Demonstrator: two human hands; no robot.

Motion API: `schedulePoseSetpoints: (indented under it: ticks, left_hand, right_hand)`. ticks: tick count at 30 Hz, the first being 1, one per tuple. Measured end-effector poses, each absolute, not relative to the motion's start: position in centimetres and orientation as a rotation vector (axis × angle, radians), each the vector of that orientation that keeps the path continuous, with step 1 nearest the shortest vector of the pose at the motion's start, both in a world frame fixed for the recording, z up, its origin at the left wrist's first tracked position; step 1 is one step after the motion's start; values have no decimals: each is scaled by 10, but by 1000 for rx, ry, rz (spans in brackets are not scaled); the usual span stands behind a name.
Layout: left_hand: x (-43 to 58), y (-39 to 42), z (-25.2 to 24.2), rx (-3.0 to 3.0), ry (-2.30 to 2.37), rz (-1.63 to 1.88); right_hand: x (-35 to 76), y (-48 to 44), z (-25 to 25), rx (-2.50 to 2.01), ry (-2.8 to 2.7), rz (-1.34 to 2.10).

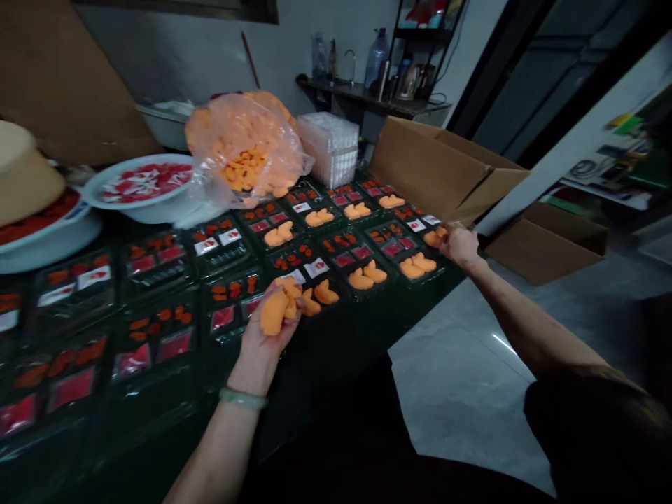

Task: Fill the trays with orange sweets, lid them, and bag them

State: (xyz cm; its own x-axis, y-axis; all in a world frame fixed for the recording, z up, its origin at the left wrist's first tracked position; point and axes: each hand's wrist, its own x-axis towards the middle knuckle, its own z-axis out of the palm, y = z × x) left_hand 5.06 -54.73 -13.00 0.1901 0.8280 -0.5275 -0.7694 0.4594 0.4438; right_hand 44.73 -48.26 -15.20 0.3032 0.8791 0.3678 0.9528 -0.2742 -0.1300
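The left hand [265, 336], wearing a green bangle [243, 398], curls half-closed around a clump of orange pieces [274, 313] at lower centre, just above a black compartmented tray [231, 308]. The right hand [459, 246] reaches in from the right, pinching what looks like an orange piece [435, 238] over another tray [414, 241]. More orange pieces sit in the rows of trays. At upper centre, a clear bag of orange pieces [244, 143] slumps beside a white basin of red pieces [139, 183]. A cardboard box [446, 168] stands upper right.
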Motion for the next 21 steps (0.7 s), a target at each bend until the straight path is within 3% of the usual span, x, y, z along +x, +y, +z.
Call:
schedulePoseSetpoints:
  ticks: [6, 10, 16, 21]
  left_hand:
    - [62, -551, -140, 163, 901, 1432]
    - [54, -561, -139, 255, 880, 1593]
    - [1, -578, -127, 204, 989, 1621]
    - [-50, -596, -121, 101, 889, 1561]
  right_hand:
    - [244, -556, -130, -1285, -1957, 332]
    - [151, -582, -124, -1166, -2066, 413]
    - [154, -568, -130, -884, -1590, 1069]
    - [173, -562, -129, -996, -1361, 1189]
